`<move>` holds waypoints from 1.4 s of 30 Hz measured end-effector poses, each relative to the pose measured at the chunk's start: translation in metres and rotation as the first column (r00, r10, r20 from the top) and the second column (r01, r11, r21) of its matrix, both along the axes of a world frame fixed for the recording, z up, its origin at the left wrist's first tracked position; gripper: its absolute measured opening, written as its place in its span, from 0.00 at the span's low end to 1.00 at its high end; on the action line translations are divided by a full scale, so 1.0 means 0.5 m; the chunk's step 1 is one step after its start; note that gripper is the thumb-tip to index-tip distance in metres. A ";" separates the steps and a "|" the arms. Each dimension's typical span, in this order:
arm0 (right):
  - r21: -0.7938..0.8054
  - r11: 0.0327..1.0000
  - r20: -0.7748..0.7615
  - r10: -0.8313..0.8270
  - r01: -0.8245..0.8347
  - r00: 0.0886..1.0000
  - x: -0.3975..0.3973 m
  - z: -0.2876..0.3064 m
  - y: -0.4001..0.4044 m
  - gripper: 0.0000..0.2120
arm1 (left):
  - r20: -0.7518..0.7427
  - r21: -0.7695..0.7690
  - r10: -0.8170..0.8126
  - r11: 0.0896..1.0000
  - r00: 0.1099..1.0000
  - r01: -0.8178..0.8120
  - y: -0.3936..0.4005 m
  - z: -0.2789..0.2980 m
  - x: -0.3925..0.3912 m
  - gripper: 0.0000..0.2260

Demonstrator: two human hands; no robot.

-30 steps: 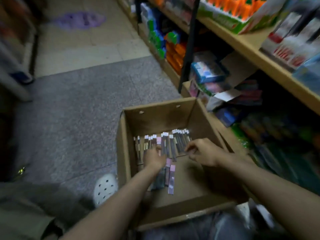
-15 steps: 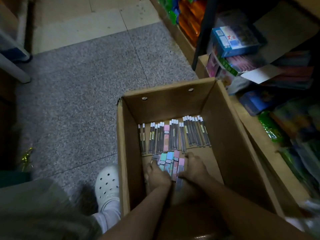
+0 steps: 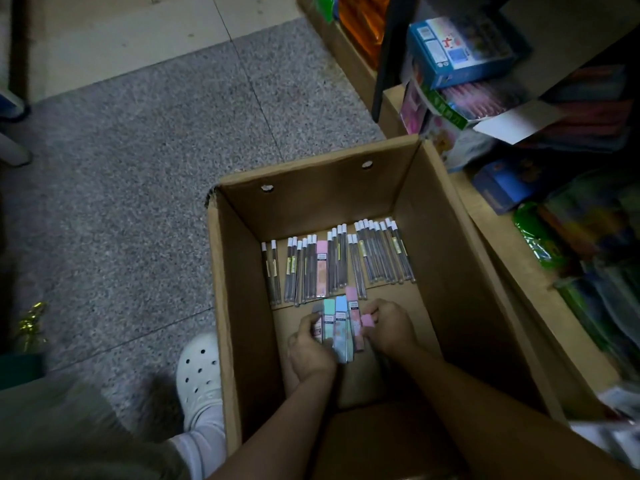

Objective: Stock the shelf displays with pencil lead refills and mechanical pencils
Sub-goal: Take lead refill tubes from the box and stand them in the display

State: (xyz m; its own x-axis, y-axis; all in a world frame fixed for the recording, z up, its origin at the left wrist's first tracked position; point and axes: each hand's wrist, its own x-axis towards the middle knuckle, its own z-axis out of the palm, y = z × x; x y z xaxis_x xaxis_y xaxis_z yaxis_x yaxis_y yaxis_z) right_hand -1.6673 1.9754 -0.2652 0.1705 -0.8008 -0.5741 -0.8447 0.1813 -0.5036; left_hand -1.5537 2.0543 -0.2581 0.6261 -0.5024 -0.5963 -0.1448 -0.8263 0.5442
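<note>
Hands (image 3: 349, 336) around refill packs (image 3: 341, 327), mid-box (image 3: 221, 306).

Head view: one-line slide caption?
Both hands gather pastel refill cases inside a cardboard box.

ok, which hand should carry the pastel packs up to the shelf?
Right, probably. The right hand is on the shelf side; both it and the left hand already grip the pastel packs.

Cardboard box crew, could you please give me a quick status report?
Both hands, left hand and right hand, gripping pastel refill packs inside the cardboard box. Clear tubes lined up beyond. Nothing blocking.
</note>
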 end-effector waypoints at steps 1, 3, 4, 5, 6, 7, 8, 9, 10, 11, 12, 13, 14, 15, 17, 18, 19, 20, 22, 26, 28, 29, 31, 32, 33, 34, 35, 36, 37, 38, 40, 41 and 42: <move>-0.007 1.000 -0.007 -0.016 0.016 1.000 -0.006 0.004 -0.004 0.09 | -0.021 -0.012 -0.007 1.000 1.000 0.007 -0.002 0.000 -0.004 0.24; -0.014 0.999 0.002 -0.052 0.052 0.999 -0.021 0.014 -0.015 0.08 | -0.043 -0.024 -0.025 0.999 0.999 0.024 -0.009 0.001 -0.009 0.27; -0.020 0.997 0.012 -0.073 0.073 0.997 -0.029 0.021 -0.022 0.08 | -0.055 -0.019 -0.034 0.999 0.998 0.033 -0.012 0.003 -0.009 0.28; -0.028 0.995 0.028 -0.096 0.096 0.995 -0.036 0.031 -0.028 0.07 | -0.069 -0.007 -0.040 0.999 0.997 0.039 -0.017 0.003 -0.008 0.31; -0.039 0.992 0.049 -0.117 0.119 0.992 -0.042 0.040 -0.035 0.07 | -0.083 0.009 -0.039 0.999 0.996 0.040 -0.020 0.004 -0.006 0.33; -0.052 0.989 0.067 -0.132 0.136 0.989 -0.046 0.051 -0.040 0.08 | -0.101 0.028 -0.026 0.999 0.995 0.029 -0.022 0.006 -0.005 0.34; -0.063 0.987 0.077 -0.142 0.147 0.987 -0.051 0.060 -0.044 0.08 | -0.123 0.039 0.002 0.999 0.992 0.003 -0.021 0.008 -0.006 0.34; -0.071 0.985 0.088 -0.151 0.157 0.985 -0.054 0.069 -0.047 0.07 | -0.144 0.038 0.037 0.999 0.989 -0.032 -0.020 0.011 -0.007 0.31; -0.079 0.983 0.102 -0.157 0.166 0.982 -0.057 0.076 -0.050 0.07 | -0.159 0.027 0.075 0.997 0.984 -0.072 -0.019 0.013 -0.008 0.27; -0.085 0.980 0.118 -0.169 0.180 0.979 -0.058 0.085 -0.053 0.07 | -0.171 0.014 0.115 0.993 0.979 -0.115 -0.019 0.015 -0.009 0.22; -0.082 0.976 0.141 -0.190 0.203 0.972 -0.059 0.093 -0.058 0.08 | -0.193 -0.005 0.156 0.987 0.969 -0.160 -0.020 0.017 -0.009 0.19; -0.071 0.970 0.173 -0.216 0.231 0.961 -0.059 0.102 -0.062 0.08 | -0.252 -0.031 0.203 0.976 0.946 -0.217 -0.022 0.020 -0.009 0.16; -0.059 0.966 0.205 -0.235 0.252 0.950 -0.059 0.109 -0.068 0.08 | -0.353 -0.060 0.243 0.958 0.904 -0.281 -0.027 0.024 -0.010 0.13; -0.049 0.964 0.234 -0.245 0.263 0.941 -0.057 0.118 -0.072 0.08 | -0.469 -0.092 0.260 0.936 0.844 -0.339 -0.032 0.030 -0.011 0.10; -0.004 0.964 0.295 -0.252 0.265 0.922 -0.050 0.132 -0.078 0.08 | -0.631 -0.161 0.219 0.901 0.744 -0.402 -0.042 0.050 -0.014 0.06; 0.039 0.965 0.335 -0.258 0.260 0.906 -0.045 0.138 -0.078 0.09 | -0.634 -0.206 0.163 0.907 0.756 -0.368 -0.047 0.058 -0.014 0.06; 0.078 0.966 0.362 -0.259 0.248 0.895 -0.038 0.143 -0.077 0.11 | -0.618 -0.251 0.095 0.917 0.781 -0.310 -0.050 0.066 -0.013 0.07; 0.104 0.970 0.376 -0.245 0.222 0.894 -0.032 0.147 -0.075 0.14 | -0.598 -0.294 0.026 0.922 0.801 -0.250 -0.052 0.073 -0.010 0.09; 0.137 0.978 0.398 -0.199 0.156 0.895 -0.016 0.155 -0.071 0.16 | -0.567 -0.333 -0.054 0.928 0.822 -0.169 -0.050 0.082 -0.004 0.10; 0.094 0.990 0.397 -0.131 0.102 0.908 0.014 0.161 -0.062 0.15 | -0.610 -0.326 -0.085 0.933 0.788 -0.152 -0.034 0.085 0.007 0.12; 0.080 0.992 0.388 -0.123 0.100 0.913 0.021 0.154 -0.056 0.11 | -0.618 -0.285 -0.037 0.942 0.785 -0.180 -0.031 0.077 0.013 0.13; 0.084 0.988 0.377 -0.148 0.126 0.914 0.020 0.146 -0.052 0.08 | -0.618 -0.254 0.017 0.942 0.786 -0.220 -0.033 0.072 0.015 0.13; 0.042 0.980 0.249 -0.199 0.194 0.948 0.011 0.119 -0.044 0.05 | -0.632 -0.184 0.169 0.915 0.757 -0.358 -0.035 0.061 0.018 0.10; 0.016 0.978 0.137 -0.208 0.208 0.968 0.005 0.099 -0.040 0.04 | -0.647 -0.144 0.248 0.889 0.721 -0.435 -0.036 0.057 0.020 0.09; 0.020 0.976 0.045 -0.217 0.216 0.975 -0.001 0.078 -0.033 0.04 | -0.655 -0.111 0.310 0.863 0.689 -0.493 -0.036 0.053 0.023 0.08; 0.044 0.975 -0.003 -0.218 0.217 0.976 -0.002 0.061 -0.023 0.05 | -0.648 -0.095 0.348 0.845 0.677 -0.526 -0.035 0.051 0.027 0.08; 0.057 0.977 -0.016 -0.205 0.206 0.979 0.000 0.045 -0.013 0.10 | -0.630 -0.095 0.365 0.840 0.685 -0.535 -0.034 0.049 0.031 0.08; 0.050 0.981 -0.020 -0.184 0.185 0.983 0.005 0.030 -0.004 0.14 | -0.611 -0.106 0.370 0.837 0.699 -0.536 -0.034 0.049 0.035 0.09; 0.032 0.986 -0.028 -0.166 0.166 0.986 0.013 0.021 0.002 0.16 | -0.596 -0.119 0.373 0.835 0.711 -0.538 -0.034 0.050 0.037 0.10; 0.016 0.987 -0.035 -0.160 0.160 0.987 0.023 0.014 0.007 0.17 | -0.591 -0.130 0.372 0.832 0.716 -0.540 -0.034 0.052 0.040 0.11; 0.012 0.982 -0.038 -0.190 0.190 0.981 0.038 0.002 0.009 0.18 | -0.604 -0.131 0.369 0.828 0.707 -0.544 -0.036 0.056 0.038 0.11; 0.016 0.977 -0.032 -0.212 0.213 0.977 0.044 -0.002 0.008 0.18 | -0.609 -0.122 0.367 0.832 0.703 -0.541 -0.036 0.057 0.037 0.11; 0.019 0.973 -0.024 -0.228 0.229 0.973 0.048 -0.005 0.005 0.17 | -0.612 -0.116 0.364 0.837 0.703 -0.534 -0.036 0.058 0.035 0.11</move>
State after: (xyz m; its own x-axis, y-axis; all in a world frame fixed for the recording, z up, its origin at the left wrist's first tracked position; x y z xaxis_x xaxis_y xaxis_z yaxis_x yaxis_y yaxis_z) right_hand -1.6433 1.9777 -0.2679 -0.0282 -0.8045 -0.5933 -0.7904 0.3813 -0.4794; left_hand -1.5363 2.0364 -0.2292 0.4280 -0.4364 -0.7914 0.5955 -0.5226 0.6102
